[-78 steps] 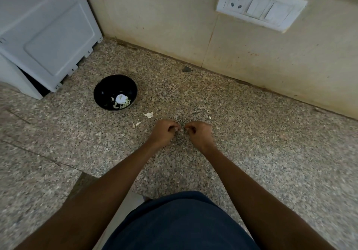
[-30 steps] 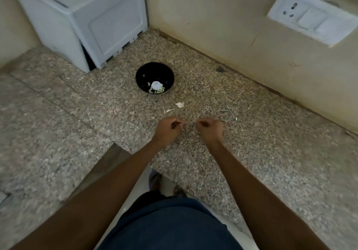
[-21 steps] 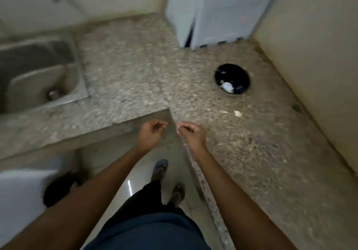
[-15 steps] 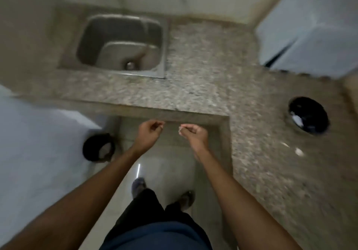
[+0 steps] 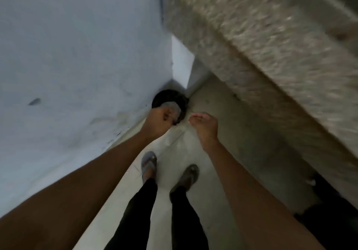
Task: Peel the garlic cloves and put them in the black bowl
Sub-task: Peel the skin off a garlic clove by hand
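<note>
Head view: hands over floor bin, bowl out of frame

Head view, left to right. Blue-grey wall (image 5: 77,55) fills the left of the frame. Left hand (image 5: 157,122) at centre, fingers curled into a loose fist, held just over a dark round bin (image 5: 168,98) that sits on the floor in the corner; something pale grey shows at the bin mouth right above the knuckles. Can't tell if the fist has anything in it, too blurred. Left hand is the nearer one to the bin, overlapping its lower rim in the frame; bin lies up and slightly right of it.

Right hand (image 5: 205,126) just right of centre, apart from the bin, fingertips brought together in a pinch with a tiny pale speck at the tips, likely peel or a clove, can't confirm. Both forearms reach up from the bottom edge; feet in sandals (image 5: 149,162) stand below on the tiled floor.

Speckled counter edge (image 5: 271,55) runs diagonally across the upper right, motion-blurred. Black bowl and garlic cloves not in view. Judgement: dropping peel waste comes next, left hand first.
</note>
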